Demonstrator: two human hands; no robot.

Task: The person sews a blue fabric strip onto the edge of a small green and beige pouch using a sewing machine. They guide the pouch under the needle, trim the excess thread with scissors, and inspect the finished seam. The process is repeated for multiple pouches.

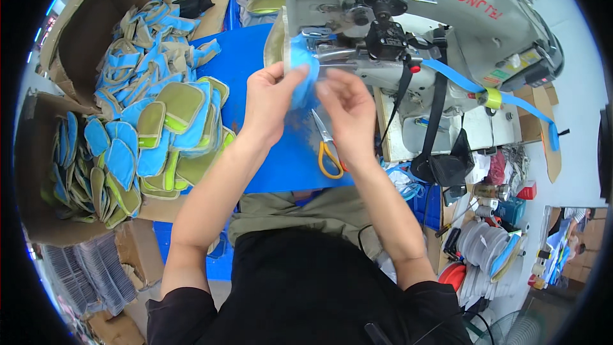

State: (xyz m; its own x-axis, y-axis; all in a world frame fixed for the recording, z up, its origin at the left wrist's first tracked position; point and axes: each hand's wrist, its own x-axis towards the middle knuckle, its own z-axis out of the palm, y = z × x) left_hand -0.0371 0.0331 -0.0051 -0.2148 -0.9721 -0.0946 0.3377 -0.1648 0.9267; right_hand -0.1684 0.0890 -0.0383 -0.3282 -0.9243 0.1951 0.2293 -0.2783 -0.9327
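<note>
Blue piece [304, 69] sits at the sewing machine [408, 19], pinched by left hand [268, 103]; right hand [347, 112] fingers seem curled against its edge, scissors [327, 147] below.

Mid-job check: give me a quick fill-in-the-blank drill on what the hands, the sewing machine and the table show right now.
1. Both the left hand and the right hand hold a ____ fabric piece at the sewing machine.
2. The scissors on the blue table have ____ handles.
3. The finished pieces are piled to the person's ____.

Missing words: blue; orange; left
</note>
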